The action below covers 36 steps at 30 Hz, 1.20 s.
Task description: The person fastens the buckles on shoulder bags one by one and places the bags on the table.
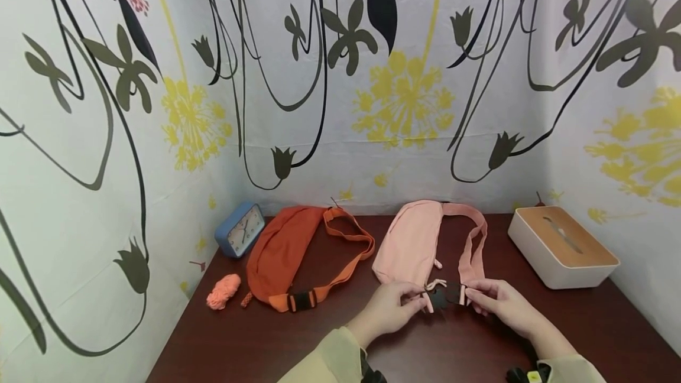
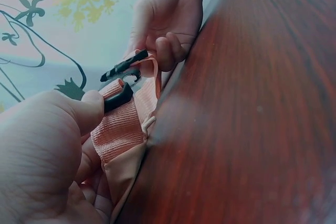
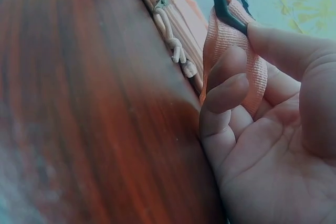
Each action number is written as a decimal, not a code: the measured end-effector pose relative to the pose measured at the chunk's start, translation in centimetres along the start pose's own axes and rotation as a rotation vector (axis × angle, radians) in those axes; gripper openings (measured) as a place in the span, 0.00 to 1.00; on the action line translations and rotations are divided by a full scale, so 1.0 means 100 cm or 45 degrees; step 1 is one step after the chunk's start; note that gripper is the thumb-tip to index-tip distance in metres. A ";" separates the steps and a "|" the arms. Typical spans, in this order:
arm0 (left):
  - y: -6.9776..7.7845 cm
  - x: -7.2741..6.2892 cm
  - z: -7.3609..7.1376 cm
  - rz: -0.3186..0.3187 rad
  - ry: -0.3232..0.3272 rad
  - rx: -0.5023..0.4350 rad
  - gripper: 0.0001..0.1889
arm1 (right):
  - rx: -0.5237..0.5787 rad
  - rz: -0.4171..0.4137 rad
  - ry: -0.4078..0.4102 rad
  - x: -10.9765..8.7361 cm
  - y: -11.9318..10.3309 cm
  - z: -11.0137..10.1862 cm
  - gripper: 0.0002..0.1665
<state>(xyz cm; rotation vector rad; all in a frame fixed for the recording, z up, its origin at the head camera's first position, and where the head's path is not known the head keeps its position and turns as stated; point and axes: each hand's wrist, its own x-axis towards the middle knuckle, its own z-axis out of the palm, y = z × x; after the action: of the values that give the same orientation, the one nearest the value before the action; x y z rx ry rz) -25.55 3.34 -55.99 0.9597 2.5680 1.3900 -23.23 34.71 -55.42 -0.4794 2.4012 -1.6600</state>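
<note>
A pink waist bag [image 1: 409, 241] lies on the dark wooden table, its strap [image 1: 472, 247] looping round to the right. My left hand [image 1: 391, 307] pinches the short webbing at the bag's near end, thumb against one black buckle half [image 2: 119, 98]. With thumb and fingers my right hand [image 1: 500, 305] grips the strap's end beside the other buckle half [image 3: 227, 11]. The two halves face each other, close together between the hands. A knotted zipper cord [image 3: 172, 40] hangs from the bag near the table.
Left of the pink bag lies an orange waist bag [image 1: 282, 247] with its black buckle [image 1: 302, 301] fastened. A blue clock [image 1: 240, 230] and a coral yarn bundle [image 1: 223, 292] sit at the far left. On the right stands a white tissue box [image 1: 564, 247] with a wooden lid.
</note>
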 end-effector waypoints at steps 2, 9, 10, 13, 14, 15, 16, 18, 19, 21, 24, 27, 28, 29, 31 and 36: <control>0.001 0.000 0.000 0.000 0.005 -0.002 0.08 | -0.008 -0.022 -0.003 0.000 -0.001 0.001 0.13; 0.003 0.000 -0.002 -0.036 0.022 -0.026 0.10 | -0.058 -0.020 0.007 0.000 -0.004 0.001 0.12; 0.003 0.000 -0.002 -0.039 0.023 -0.029 0.10 | -0.056 -0.006 0.013 0.000 -0.003 0.000 0.12; 0.003 -0.001 -0.002 -0.041 0.027 -0.039 0.10 | -0.040 0.023 0.034 0.001 -0.002 -0.001 0.14; 0.003 -0.001 -0.002 -0.043 0.027 -0.047 0.11 | -0.033 0.033 0.042 0.001 -0.001 -0.002 0.14; 0.002 -0.001 -0.002 -0.044 0.027 -0.053 0.11 | -0.029 0.030 0.040 0.001 0.000 -0.002 0.14; 0.002 -0.001 -0.002 -0.043 0.027 -0.053 0.11 | -0.028 0.015 0.034 0.000 0.000 -0.002 0.14; 0.002 -0.001 -0.002 -0.044 0.027 -0.056 0.11 | -0.031 0.012 0.030 0.001 0.001 -0.002 0.14; 0.002 -0.001 -0.002 -0.043 0.028 -0.055 0.10 | -0.030 0.015 0.030 0.001 0.001 -0.001 0.14; 0.002 -0.001 -0.002 -0.037 0.031 -0.044 0.10 | -0.038 0.010 0.019 0.001 0.000 -0.001 0.13; 0.002 -0.001 -0.002 -0.025 0.035 -0.034 0.10 | -0.055 0.012 0.005 0.001 -0.001 0.000 0.13; 0.001 -0.001 -0.001 -0.026 0.033 -0.033 0.10 | -0.080 0.007 -0.015 0.001 -0.002 0.002 0.12; 0.001 -0.001 -0.001 -0.024 0.032 -0.032 0.10 | -0.095 -0.003 -0.025 0.002 -0.002 0.002 0.12; 0.001 -0.001 -0.001 -0.024 0.030 -0.028 0.10 | -0.103 -0.002 -0.028 0.002 -0.002 0.003 0.12; 0.001 -0.001 -0.001 -0.020 0.027 -0.015 0.10 | -0.120 -0.013 -0.036 0.002 -0.002 0.004 0.12; 0.002 -0.002 0.000 -0.012 0.014 0.010 0.10 | -0.121 -0.021 -0.052 0.002 -0.003 0.005 0.11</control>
<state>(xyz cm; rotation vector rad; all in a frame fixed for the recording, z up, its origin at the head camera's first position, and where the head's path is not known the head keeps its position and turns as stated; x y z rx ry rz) -25.34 3.28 -55.86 0.9426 2.5842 1.3884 -23.15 34.07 -55.29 -0.5435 2.4613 -1.5331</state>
